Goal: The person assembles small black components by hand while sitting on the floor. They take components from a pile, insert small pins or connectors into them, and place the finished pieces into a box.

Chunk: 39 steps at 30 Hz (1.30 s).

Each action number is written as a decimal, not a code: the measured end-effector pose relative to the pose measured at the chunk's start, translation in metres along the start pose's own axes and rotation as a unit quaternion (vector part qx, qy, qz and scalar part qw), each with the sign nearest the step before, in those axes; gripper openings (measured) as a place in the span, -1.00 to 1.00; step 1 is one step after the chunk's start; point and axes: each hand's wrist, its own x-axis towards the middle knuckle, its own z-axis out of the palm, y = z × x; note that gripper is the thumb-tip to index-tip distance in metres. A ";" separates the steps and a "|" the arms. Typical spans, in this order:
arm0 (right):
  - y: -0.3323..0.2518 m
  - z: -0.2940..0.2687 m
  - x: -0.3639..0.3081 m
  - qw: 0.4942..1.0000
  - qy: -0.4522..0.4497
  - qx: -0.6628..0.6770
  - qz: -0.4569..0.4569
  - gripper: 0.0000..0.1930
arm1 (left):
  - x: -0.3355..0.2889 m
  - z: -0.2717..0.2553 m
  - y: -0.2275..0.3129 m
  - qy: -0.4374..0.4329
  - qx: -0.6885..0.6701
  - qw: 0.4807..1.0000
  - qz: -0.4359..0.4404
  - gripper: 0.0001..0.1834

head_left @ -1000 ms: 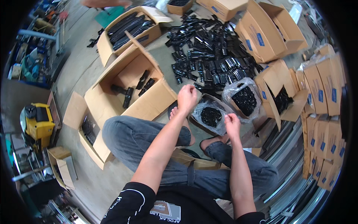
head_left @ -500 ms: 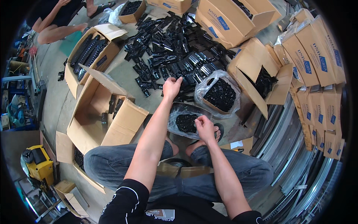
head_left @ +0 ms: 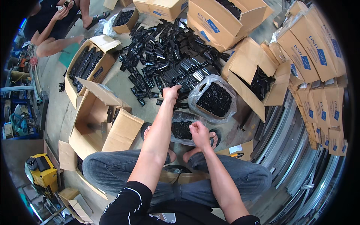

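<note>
My left hand (head_left: 171, 93) reaches out to the near edge of a large pile of glossy black plastic pieces (head_left: 157, 52) on the floor. Its fingers curl in at the pieces, and what they grip is hidden. Between my feet sits a small container lined with clear plastic (head_left: 182, 129), holding small black parts. My right hand (head_left: 200, 135) is at this container's right side, fingertips pinched together; anything held there is too small to make out. Just beyond stands a larger bag-lined box (head_left: 214, 99) filled with small black parts.
An open carton (head_left: 90, 127) with a few black pieces stands left, beyond it a box of long black strips (head_left: 86, 62). Open cartons (head_left: 258, 78) and stacked boxes (head_left: 315, 56) stand right, above metal profiles (head_left: 296, 150). Another person's hand (head_left: 62, 13) is at upper left.
The whole view has shifted slightly. My left hand's fingers are more bent at the pile's edge. My right hand stays by the small container. The other person's raised hands now show more.
</note>
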 end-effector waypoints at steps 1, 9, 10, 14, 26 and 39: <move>0.001 -0.001 0.001 1.000 0.002 0.011 0.004 -0.81 | -0.004 0.004 0.000 0.008 0.011 1.000 -0.012 -0.66; 0.001 -0.006 0.001 0.999 0.009 0.036 -0.014 -0.82 | -0.006 -0.008 -0.001 -0.059 -0.017 0.998 0.002 -0.71; -0.001 -0.006 0.000 0.999 0.008 0.032 -0.014 -0.82 | -0.008 -0.013 -0.002 -0.058 -0.016 0.998 0.003 -0.71; -0.001 0.001 0.001 1.000 0.009 0.024 -0.009 -0.82 | -0.018 -0.040 -0.003 -0.162 -0.165 0.973 -0.021 -0.81; -0.076 -0.013 0.001 0.886 -0.144 0.441 0.012 -0.75 | -0.212 -0.094 -0.010 -0.419 -0.106 0.896 0.104 -0.57; -0.092 -0.026 -0.033 0.972 -0.046 0.211 -0.092 -0.87 | -0.280 -0.098 -0.032 -0.104 0.115 0.929 0.337 -0.33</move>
